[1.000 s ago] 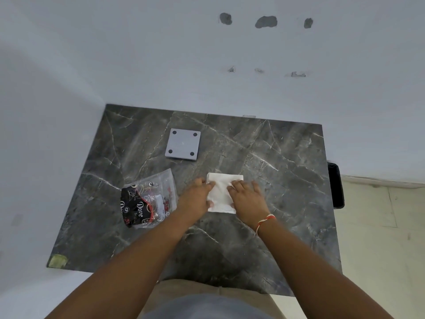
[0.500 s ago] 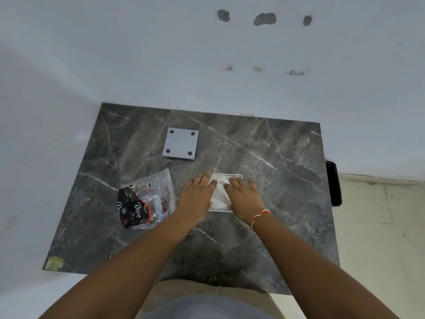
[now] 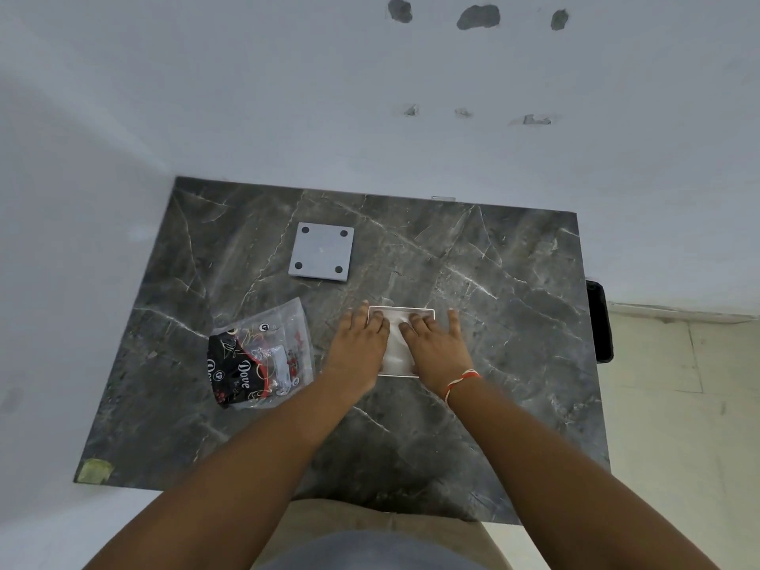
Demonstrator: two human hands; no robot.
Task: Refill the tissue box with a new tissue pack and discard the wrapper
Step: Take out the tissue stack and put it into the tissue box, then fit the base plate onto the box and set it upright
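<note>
A white-rimmed tissue box (image 3: 411, 309) lies open side up on the dark marble table (image 3: 514, 290). Inside it is a white stack of tissues (image 3: 397, 344), mostly covered by my hands. My left hand (image 3: 357, 349) lies flat on the stack's left half, fingers spread. On the right half my right hand (image 3: 436, 348), with a red thread at the wrist, presses down the same way. The clear and black plastic wrapper (image 3: 256, 357) lies crumpled to the left of my left hand. A grey square lid (image 3: 321, 251) with four dark dots lies farther back.
White walls close off the table at the back and on the left. A black object (image 3: 599, 322) hangs off the table's right edge, above a pale tiled floor. A scrap of yellowish tape (image 3: 95, 471) marks the near left corner.
The tissue stack has sunk into the box, so that a white rim now shows around it. Both hands have gone from gripping its sides to lying flat on top.
</note>
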